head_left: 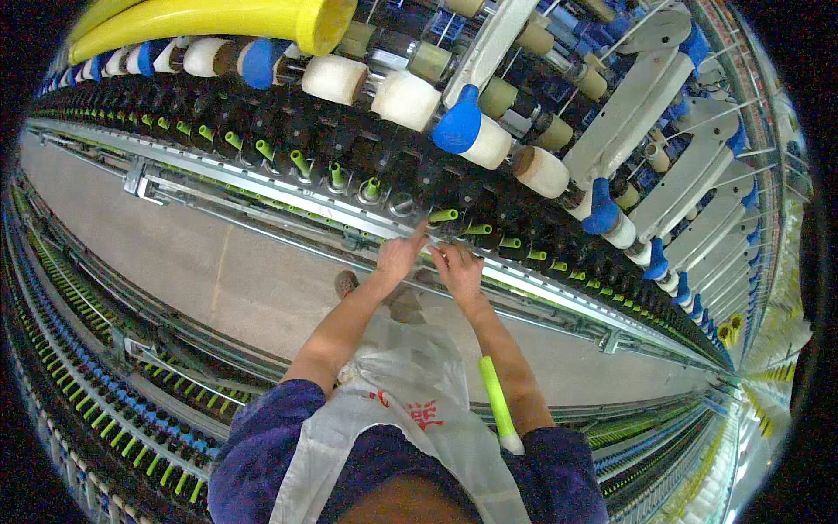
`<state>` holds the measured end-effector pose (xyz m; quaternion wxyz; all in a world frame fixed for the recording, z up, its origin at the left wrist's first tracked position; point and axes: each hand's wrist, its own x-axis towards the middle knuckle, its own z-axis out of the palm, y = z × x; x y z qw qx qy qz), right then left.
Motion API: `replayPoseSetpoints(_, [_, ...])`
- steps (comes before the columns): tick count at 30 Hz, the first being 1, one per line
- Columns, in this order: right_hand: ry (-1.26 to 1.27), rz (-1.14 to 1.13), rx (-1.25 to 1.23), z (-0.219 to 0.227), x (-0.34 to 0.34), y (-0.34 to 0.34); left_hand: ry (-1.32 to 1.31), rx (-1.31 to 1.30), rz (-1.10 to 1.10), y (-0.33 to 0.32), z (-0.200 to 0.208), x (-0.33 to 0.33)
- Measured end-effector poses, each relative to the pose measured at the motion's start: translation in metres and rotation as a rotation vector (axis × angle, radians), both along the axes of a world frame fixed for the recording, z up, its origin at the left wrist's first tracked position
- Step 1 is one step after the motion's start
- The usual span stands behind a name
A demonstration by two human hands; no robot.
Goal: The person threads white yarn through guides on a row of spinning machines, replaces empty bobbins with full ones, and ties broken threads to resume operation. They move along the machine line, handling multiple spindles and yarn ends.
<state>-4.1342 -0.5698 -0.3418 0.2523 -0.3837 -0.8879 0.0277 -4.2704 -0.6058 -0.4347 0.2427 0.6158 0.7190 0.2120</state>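
Note:
My left hand [400,257] is at the silver rail of the spinning frame, its index finger reaching up beside a tilted green bobbin tube [443,215]. Close on its right, my right hand [459,271] has its fingers bent together. A small whitish bit shows between the two hands; what it is, I cannot make out. Just left of the tilted tube is a ring [401,205] with no green tube showing in it. Another green tube [373,188] stands in a ring further left. Against my right arm lies a longer bright green tube [494,396] with a white lower end.
White rollers [406,100] with blue end pieces and grey arms [624,113] line the machine above the spindles. Thick yellow tubes [201,26] cross the upper left. Behind me, another frame with green tubes [113,437] borders the grey aisle floor [218,262].

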Motion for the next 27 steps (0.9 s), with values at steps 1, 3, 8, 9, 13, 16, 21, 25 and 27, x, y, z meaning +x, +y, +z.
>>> replayPoseSetpoints(1, [0.021, 0.016, 0.011, 0.007, -0.001, 0.000, -0.013, -0.007, 0.007, 0.001, -0.001, 0.001])
replayPoseSetpoints(3, [0.047, 0.070, 0.028, 0.030, -0.008, 0.003, -0.035, -0.016, 0.013, 0.001, 0.000, 0.003])
replayPoseSetpoints(8, [0.108, 0.166, 0.262, 0.120, -0.034, 0.036, -0.421, 0.167, 0.111, -0.014, 0.044, 0.010])
replayPoseSetpoints(9, [0.029, 0.128, 0.260, 0.138, -0.031, 0.045, -0.545, 0.103, 0.085, -0.022, 0.062, 0.010])
replayPoseSetpoints(13, [0.136, -0.090, 0.463, 0.145, -0.001, 0.060, -1.511, -0.489, 0.072, -0.058, 0.148, 0.028])
replayPoseSetpoints(16, [-0.268, -0.307, 0.318, 0.061, 0.007, 0.019, -2.144, -0.950, -0.013, -0.078, 0.201, 0.037])
replayPoseSetpoints(21, [-0.247, -0.210, 0.278, -0.023, -0.002, -0.002, -2.386, -0.436, 0.158, -0.058, 0.239, 0.032])
replayPoseSetpoints(25, [0.333, -0.108, -0.269, 0.058, 0.002, 0.024, -2.457, -0.228, 0.179, -0.035, 0.253, -0.003])
replayPoseSetpoints(27, [0.484, -0.096, -0.465, 0.098, -0.017, 0.028, -2.399, -0.188, 0.162, -0.032, 0.263, -0.015])
